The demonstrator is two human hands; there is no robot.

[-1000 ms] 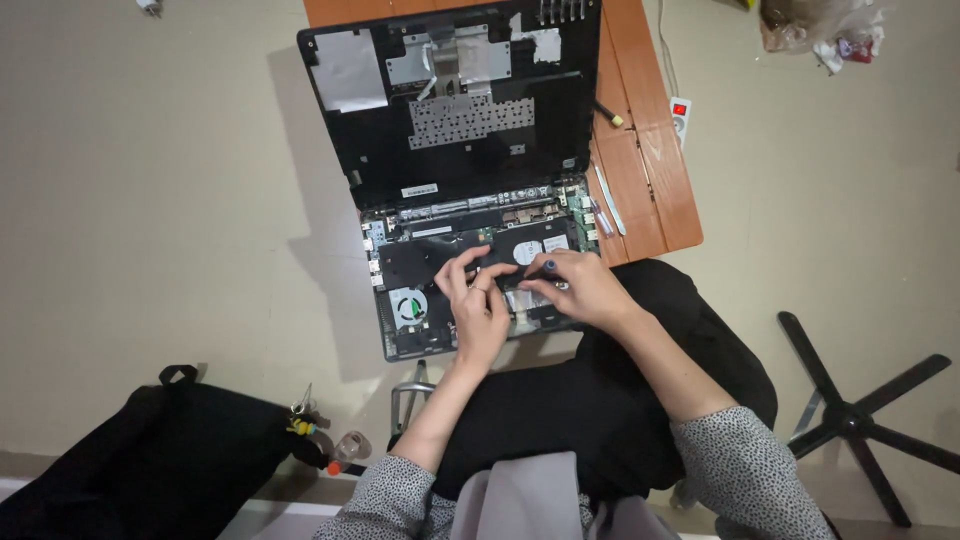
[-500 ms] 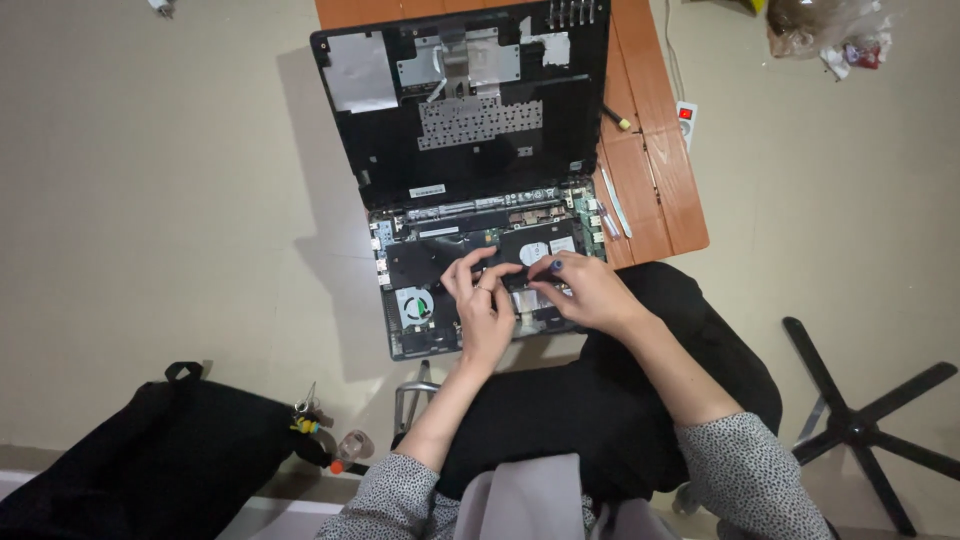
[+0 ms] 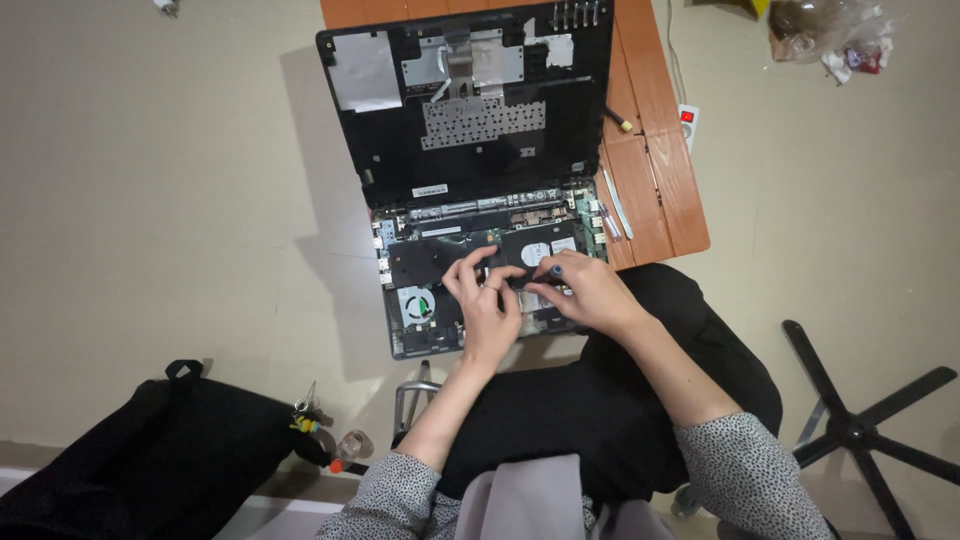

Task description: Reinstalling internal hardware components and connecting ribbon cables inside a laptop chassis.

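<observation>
An opened laptop lies in front of me, its base (image 3: 400, 330) exposed with a round fan (image 3: 418, 305) and green board edges. The black top cover (image 3: 470, 110) is tilted back, underside up. My left hand (image 3: 487, 312) rests on the black sheet in the middle of the base, fingers spread and fingertips pressing down. My right hand (image 3: 585, 297) is right beside it, closed around a small dark screwdriver (image 3: 553, 270) with a blue end, pointed into the base near the left fingertips. The tool's tip is hidden between the hands.
The laptop sits partly on a low orange-brown wooden table (image 3: 665, 190) with a small tool (image 3: 618, 120) on it. A black bag (image 3: 150, 460) and scissors (image 3: 305, 405) lie at lower left, a chair base (image 3: 860, 430) at right, a plastic bag (image 3: 820, 30) at top right.
Both hands stay on the same spot of the laptop base with only small finger movements. The view has drifted slightly.
</observation>
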